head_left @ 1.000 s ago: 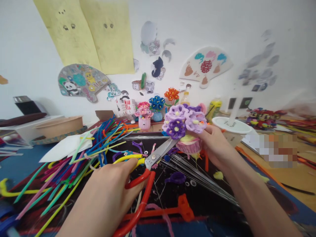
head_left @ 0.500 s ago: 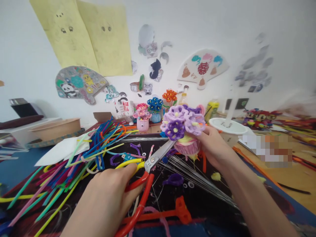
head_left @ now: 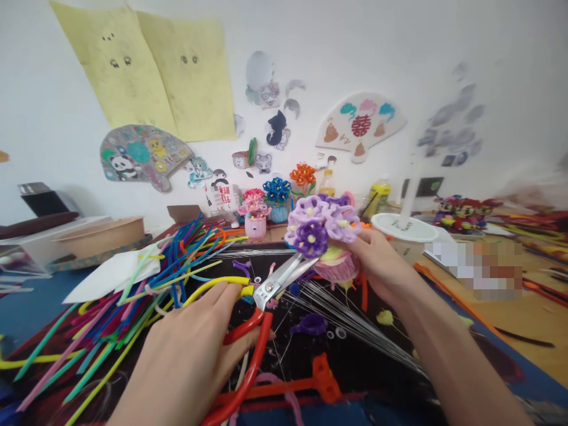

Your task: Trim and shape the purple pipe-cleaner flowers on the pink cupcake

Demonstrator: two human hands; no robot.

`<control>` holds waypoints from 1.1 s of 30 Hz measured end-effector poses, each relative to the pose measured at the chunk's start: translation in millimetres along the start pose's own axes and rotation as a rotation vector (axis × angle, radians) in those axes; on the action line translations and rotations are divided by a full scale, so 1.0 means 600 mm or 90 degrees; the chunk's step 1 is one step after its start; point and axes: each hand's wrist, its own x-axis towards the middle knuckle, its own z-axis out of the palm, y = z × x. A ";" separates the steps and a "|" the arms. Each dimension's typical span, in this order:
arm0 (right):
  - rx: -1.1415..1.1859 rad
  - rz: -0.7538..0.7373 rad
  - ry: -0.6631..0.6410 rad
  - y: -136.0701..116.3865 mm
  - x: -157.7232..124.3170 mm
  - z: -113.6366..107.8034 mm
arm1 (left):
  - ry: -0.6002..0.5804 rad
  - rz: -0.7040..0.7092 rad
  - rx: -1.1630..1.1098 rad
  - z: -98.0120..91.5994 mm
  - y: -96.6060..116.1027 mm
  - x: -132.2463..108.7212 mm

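My left hand (head_left: 199,337) grips a pair of scissors (head_left: 268,287) with red and yellow handles. Their blades are slightly parted, and the tips reach the underside of a purple fuzzy flower. That flower belongs to a small pot of pipe-cleaner flowers (head_left: 326,228), lilac and dark purple with yellow centres. The pink pot (head_left: 337,269) has a pale yellow top. My right hand (head_left: 377,260) holds this flower pot from its right side; most of the fingers are hidden behind it. Whether the blades touch a stem I cannot tell.
Many coloured pipe cleaners (head_left: 119,307) are heaped at the left. Thin wires (head_left: 355,325) fan across the black mat, near a purple fuzzy piece (head_left: 310,324) and an orange one (head_left: 326,378). Behind stand pink (head_left: 255,225) and blue (head_left: 278,212) flower pots and a white stand (head_left: 403,226).
The scissor blades have parted a little, with the left thumb and fingers spreading on the handles. The flower pot has shifted slightly left and down, and the view has moved a little.
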 end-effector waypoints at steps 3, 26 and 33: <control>-0.009 -0.007 -0.012 0.002 0.002 -0.002 | -0.025 -0.006 -0.014 -0.001 -0.001 -0.002; 0.062 0.041 0.011 -0.004 0.003 0.003 | 0.053 0.031 -0.113 0.004 0.000 -0.006; 0.092 0.041 -0.015 -0.008 0.001 0.003 | 0.038 0.017 -0.148 0.002 0.005 -0.005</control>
